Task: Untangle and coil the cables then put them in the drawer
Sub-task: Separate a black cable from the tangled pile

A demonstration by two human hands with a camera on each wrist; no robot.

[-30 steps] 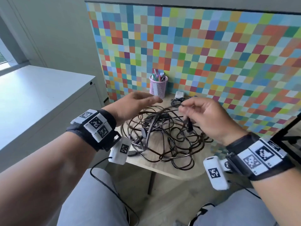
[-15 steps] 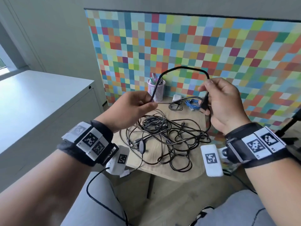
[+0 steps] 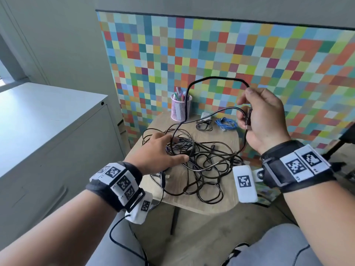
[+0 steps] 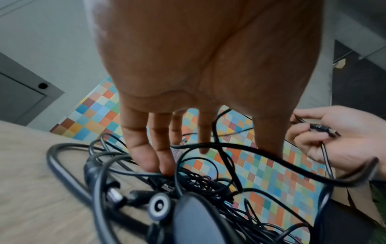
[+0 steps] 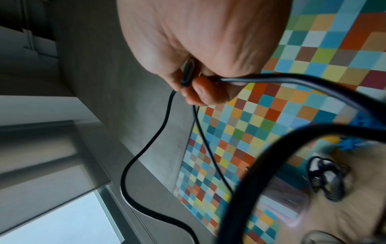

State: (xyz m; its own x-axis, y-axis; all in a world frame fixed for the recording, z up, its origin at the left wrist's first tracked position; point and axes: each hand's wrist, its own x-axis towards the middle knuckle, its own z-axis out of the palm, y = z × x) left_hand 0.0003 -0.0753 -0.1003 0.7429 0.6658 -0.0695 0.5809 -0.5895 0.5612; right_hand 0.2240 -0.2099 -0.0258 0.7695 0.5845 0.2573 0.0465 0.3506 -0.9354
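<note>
A tangle of black cables (image 3: 201,164) lies on the small wooden table (image 3: 228,204). My right hand (image 3: 246,106) is raised above the table's far right and pinches a black cable (image 3: 211,78) by its plug (image 3: 248,120); the cable arches up and left, then drops into the tangle. The right wrist view shows the plug (image 5: 188,74) between thumb and fingers. My left hand (image 3: 171,148) lies low over the tangle's left side. Its fingers (image 4: 154,163) are straight, the tips touching the cables (image 4: 188,184) and curled round nothing.
A pink mesh pen cup (image 3: 180,108) stands at the table's back. Beside it lie a small black cable bundle with a white adapter (image 3: 205,122) and a blue cable (image 3: 225,123). A white cabinet (image 3: 48,121) stands to the left, a checkered panel (image 3: 249,54) behind.
My left hand has let go of the raised cable loop and dropped onto the tangle. My right hand stays up, still holding the plug end.
</note>
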